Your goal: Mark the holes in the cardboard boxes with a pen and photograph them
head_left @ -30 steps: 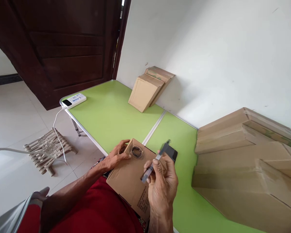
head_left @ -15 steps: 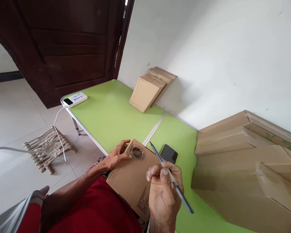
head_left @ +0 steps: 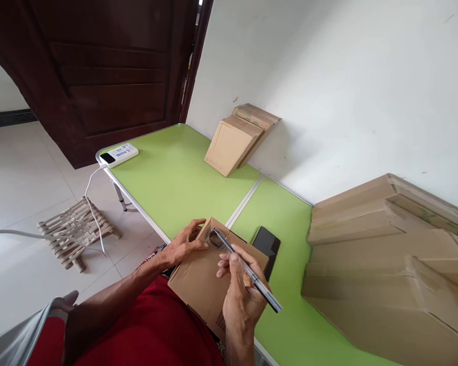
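A brown cardboard box (head_left: 198,277) rests tilted at the table's near edge, against my body. My left hand (head_left: 187,244) grips its upper left corner, thumb on the top face and fingers over the far side. Dark circular scribbled lines (head_left: 216,239) mark that face close to my thumb. In my right hand (head_left: 244,284) is a pen (head_left: 257,284), pinched between thumb and fingers. Its tip is at the scribbled circle; whether it touches the cardboard I cannot tell. My right hand covers part of the box and its printed text.
A black phone (head_left: 266,246) lies on the green folding table (head_left: 156,188), right of the box. Cardboard boxes (head_left: 234,145) lean on the wall, with larger ones (head_left: 366,274) at right. A white power bank (head_left: 119,155) with a cable sits at the far left corner, above a woven stool (head_left: 74,231).
My right hand has come down and left, bringing the pen's tip from above the box to the scribbled circle. My left hand and the box have stayed put.
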Motion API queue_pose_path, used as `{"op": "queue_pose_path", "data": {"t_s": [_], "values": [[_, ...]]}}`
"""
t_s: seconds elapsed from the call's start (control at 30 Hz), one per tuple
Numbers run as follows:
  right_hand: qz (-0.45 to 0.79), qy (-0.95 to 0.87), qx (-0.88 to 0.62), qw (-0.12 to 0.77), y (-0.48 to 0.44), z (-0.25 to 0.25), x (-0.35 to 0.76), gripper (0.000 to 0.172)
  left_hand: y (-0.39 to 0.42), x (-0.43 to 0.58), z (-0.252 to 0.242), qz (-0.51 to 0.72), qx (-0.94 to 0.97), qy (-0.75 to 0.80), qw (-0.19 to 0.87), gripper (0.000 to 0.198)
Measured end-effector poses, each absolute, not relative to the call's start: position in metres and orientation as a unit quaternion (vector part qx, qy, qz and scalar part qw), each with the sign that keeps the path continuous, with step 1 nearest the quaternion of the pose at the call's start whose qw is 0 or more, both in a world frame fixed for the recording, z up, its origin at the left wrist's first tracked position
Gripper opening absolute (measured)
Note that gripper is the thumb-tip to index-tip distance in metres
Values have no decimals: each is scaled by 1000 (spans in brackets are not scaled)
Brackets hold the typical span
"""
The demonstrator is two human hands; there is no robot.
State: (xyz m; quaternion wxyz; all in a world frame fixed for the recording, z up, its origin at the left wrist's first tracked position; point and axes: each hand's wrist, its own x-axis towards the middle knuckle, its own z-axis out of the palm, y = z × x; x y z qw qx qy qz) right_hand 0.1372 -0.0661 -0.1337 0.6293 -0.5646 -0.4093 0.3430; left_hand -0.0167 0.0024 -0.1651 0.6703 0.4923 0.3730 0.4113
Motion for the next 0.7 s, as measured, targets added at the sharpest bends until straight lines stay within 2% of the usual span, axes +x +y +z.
{"op": "queue_pose_path", "data": {"t_s": [0.7], "values": [[341, -396, -607, 599, -73, -123, 142, 45, 2, -17, -168, 415, 479, 365, 681, 77]]}}
